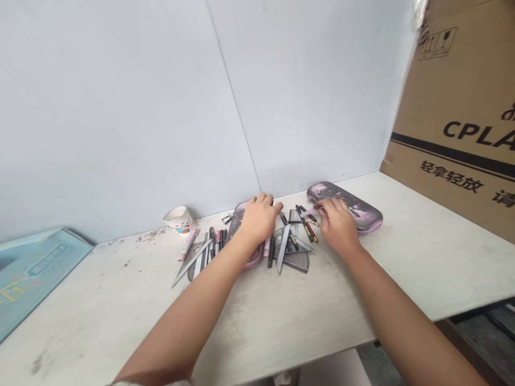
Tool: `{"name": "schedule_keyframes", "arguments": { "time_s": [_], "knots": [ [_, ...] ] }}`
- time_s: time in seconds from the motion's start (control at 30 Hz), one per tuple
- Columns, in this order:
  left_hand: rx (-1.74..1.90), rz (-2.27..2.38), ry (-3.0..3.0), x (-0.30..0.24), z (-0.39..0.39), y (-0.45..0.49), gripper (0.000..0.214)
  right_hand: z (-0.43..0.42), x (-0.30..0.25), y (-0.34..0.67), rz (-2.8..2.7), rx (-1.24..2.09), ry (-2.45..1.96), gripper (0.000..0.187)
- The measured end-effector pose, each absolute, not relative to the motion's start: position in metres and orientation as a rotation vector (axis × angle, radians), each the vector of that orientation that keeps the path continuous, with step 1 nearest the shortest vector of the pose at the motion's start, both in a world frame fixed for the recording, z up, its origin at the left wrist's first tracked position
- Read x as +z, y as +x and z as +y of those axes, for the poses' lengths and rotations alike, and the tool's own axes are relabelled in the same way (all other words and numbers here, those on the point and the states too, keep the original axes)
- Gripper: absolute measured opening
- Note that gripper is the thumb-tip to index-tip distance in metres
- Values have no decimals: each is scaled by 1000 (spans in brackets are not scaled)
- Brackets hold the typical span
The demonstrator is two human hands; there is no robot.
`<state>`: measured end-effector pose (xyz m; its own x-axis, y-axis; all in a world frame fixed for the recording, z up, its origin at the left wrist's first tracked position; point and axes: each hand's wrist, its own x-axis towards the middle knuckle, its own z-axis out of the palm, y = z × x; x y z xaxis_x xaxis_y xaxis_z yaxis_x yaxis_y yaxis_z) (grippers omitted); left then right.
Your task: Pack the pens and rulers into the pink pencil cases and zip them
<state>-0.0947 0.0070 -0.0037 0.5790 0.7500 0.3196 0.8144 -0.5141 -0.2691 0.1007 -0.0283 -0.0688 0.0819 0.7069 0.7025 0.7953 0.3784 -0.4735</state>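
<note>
Both arms were out over the table (281, 316), and the action was at the far edge by the wall. The left hand (259, 220) lay palm down on the pencil case (240, 214), fingers curled loosely over it. Whether it gripped anything underneath could not be told.

The right hand (338, 224) sat just beside it, fingertips drawn together on the end of a pink pen (309, 213). That pen lay between the two hands, right at the near edge of the lid (358, 212), which rested flat behind the right hand.

Between and below the hands was a heap of pens (306, 229), dark and red ones crossing over a set square (296, 260). A ruler (192, 262) slanted off to the left of the case.

Further left, a paper cup (178, 219) stood upright by the wall and a blue box (36, 268) lay on the table's corner. A cardboard box (462, 107) stood at the right.
</note>
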Motion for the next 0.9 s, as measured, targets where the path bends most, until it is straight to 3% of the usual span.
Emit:
{"name": "schedule_keyframes", "arguments": {
  "time_s": [0.37,0.47,0.6,0.77,0.9],
  "knots": [
    [-742,-1822,-3225,-18,5,-90,36,-29,-65,97,-1378,288,-1156,16],
    [-738,-1780,-3165,-15,0,-91,25,-33,-64,96,-1431,366,-1254,21],
    [-768,-1671,-2977,-8,-2,-95,11,-36,-62,95,-1506,414,-1398,41],
    [-823,-1649,-2882,-7,1,-99,13,-33,-65,91,-1450,732,-1110,37],
    [-812,-1602,-2873,-10,3,-101,12,-34,-65,92,-1472,698,-1220,31]
  ]
}}
